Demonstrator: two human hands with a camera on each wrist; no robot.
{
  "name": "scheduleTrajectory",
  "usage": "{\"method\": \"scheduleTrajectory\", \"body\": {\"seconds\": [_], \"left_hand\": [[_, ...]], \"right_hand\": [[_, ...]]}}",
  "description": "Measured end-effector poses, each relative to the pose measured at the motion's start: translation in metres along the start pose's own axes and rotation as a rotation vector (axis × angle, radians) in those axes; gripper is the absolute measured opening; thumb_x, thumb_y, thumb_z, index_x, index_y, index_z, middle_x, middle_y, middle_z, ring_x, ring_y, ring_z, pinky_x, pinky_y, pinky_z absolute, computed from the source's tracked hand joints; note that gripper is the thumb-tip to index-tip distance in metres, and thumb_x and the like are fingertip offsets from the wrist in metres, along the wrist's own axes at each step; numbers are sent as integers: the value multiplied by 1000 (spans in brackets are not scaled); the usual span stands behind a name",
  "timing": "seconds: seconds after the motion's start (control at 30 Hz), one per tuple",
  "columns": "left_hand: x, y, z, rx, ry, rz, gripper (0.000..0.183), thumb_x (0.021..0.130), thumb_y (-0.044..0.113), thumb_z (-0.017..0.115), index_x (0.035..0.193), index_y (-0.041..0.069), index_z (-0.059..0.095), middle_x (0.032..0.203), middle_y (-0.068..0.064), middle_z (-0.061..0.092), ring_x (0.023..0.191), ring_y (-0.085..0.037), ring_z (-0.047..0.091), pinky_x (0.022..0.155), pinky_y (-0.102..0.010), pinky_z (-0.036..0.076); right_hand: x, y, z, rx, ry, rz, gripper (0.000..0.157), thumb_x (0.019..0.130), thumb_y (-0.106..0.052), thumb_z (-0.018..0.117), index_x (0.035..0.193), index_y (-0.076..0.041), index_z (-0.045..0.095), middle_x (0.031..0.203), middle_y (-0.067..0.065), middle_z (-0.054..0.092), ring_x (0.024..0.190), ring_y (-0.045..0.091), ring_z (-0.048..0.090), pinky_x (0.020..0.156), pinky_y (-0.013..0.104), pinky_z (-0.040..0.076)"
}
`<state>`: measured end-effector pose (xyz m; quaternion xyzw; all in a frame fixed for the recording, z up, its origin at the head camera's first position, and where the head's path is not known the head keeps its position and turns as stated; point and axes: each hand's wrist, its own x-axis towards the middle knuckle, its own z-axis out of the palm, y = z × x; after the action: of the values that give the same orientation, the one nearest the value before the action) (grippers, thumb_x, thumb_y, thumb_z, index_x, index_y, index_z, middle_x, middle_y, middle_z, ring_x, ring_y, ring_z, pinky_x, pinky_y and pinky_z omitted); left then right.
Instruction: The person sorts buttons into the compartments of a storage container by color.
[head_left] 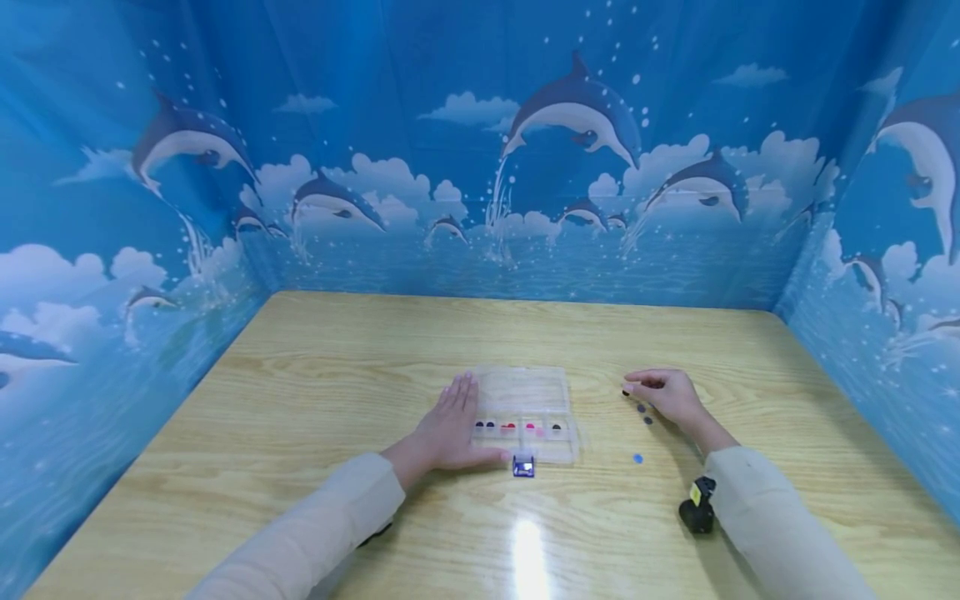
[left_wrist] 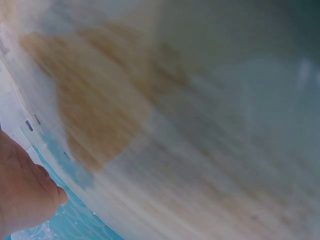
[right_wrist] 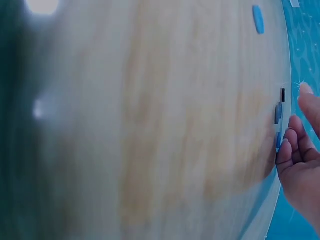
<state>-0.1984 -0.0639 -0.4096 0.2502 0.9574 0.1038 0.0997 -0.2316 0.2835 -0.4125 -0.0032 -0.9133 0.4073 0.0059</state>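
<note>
A clear plastic compartment box [head_left: 522, 390] lies on the table with its lid folded back. Small round pieces sit in its row of compartments: black, red [head_left: 507, 427], pink [head_left: 530, 427] and black again. My left hand [head_left: 450, 429] rests along the box's left side, fingers straight, thumb towards its front edge. Off to the right, my right hand [head_left: 670, 396] reaches down with thumb and fingertips at a small black disc [head_left: 626, 392]. In the right wrist view the thumb stands apart from the fingers, and the black disc [right_wrist: 283, 95] lies on the table.
Dark discs [head_left: 648, 421] lie beneath the right hand, and a blue disc [head_left: 638, 458] is nearer the front. A small blue-and-white object [head_left: 523, 466] stands at the box's front edge. Dolphin-print curtains [head_left: 525, 250] border the wooden table [head_left: 337, 350].
</note>
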Motion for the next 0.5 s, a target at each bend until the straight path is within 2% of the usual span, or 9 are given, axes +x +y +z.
{"method": "scheduleTrajectory", "body": {"seconds": [0.2, 0.5], "left_hand": [[1, 0, 1, -1, 2, -2, 116, 77, 76, 47, 146, -6, 3, 154, -22, -3, 144, -35, -1, 119, -41, 9], [1, 0, 1, -3, -3, -7, 116, 77, 76, 46, 146, -5, 3, 154, -21, -4, 144, -34, -1, 119, -41, 8]], "right_hand": [[1, 0, 1, -32, -7, 9, 30, 87, -17, 65, 109, 4, 66, 108, 22, 64, 77, 8, 52, 59, 20, 43], [2, 2, 3, -72, -10, -12, 20, 87, -11, 63, 100, 3, 68, 98, 19, 66, 74, 12, 52, 62, 24, 43]]}}
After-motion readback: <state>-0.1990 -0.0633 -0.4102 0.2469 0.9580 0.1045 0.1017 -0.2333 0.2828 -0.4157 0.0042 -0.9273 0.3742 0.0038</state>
